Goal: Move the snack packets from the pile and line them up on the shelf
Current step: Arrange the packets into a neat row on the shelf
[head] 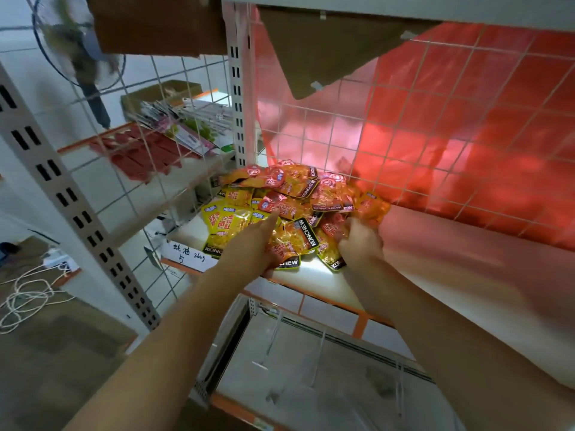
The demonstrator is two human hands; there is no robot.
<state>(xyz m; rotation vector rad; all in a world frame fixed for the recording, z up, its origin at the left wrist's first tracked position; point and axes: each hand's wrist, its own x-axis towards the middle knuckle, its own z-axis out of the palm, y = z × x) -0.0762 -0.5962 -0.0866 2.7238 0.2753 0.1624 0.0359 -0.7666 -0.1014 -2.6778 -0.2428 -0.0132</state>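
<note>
Both bare arms are reaching forward over the white shelf (326, 284). The left hand (249, 244) is lying on the pile of snack packets (295, 206) with fingers almost straight and together. The right hand (361, 241) is curling its fingers into the packets at the right side. The pile is sitting in the left corner of the shelf, and behind it a wire grid (435, 135) is standing before a red sheet (497, 119).
</note>
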